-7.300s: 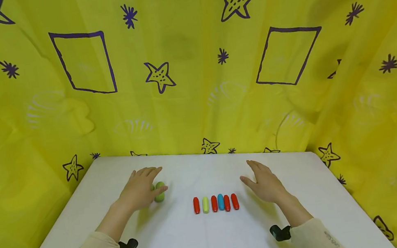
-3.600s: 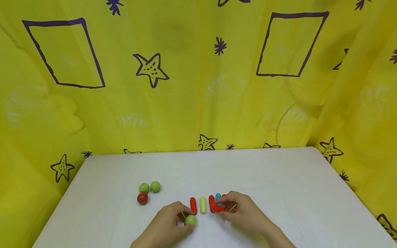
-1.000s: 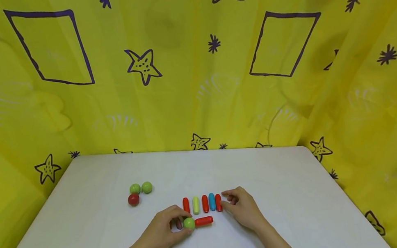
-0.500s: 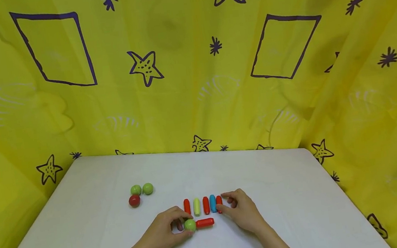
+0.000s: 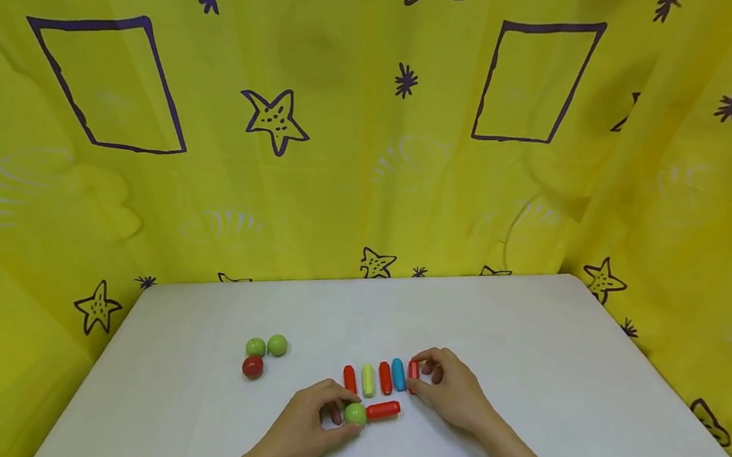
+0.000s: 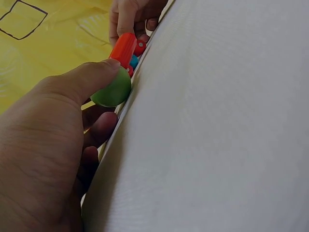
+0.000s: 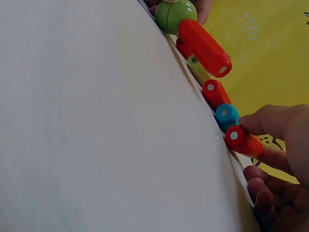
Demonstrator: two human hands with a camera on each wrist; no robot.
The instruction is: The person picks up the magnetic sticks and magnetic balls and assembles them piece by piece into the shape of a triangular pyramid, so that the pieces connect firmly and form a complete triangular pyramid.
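My left hand (image 5: pixel 304 428) pinches a green ball (image 5: pixel 355 415) between thumb and fingers, low over the white table. From the ball's right side a red ridged stick (image 5: pixel 383 410) sticks out, its end touching the ball. In the right wrist view this red stick (image 7: pixel 205 47) has a pale round spot on its free end. My right hand (image 5: pixel 456 393) pinches another red stick (image 5: pixel 414 371) at the right end of a row. Leftward along that row lie a blue stick (image 5: pixel 398 375), a red stick (image 5: pixel 385 378), a pale yellow stick (image 5: pixel 367 381) and one more red stick (image 5: pixel 349 380).
Two green balls (image 5: pixel 277 345) and a red ball (image 5: pixel 253 367) sit together on the left of the white table (image 5: pixel 487 320). A yellow patterned curtain (image 5: pixel 347 185) hangs along the table's back and sides.
From apart, both hands came to the middle. The left took a green ball from the left group; the right brought a red stick to it, let go, then took hold of the row's rightmost stick.
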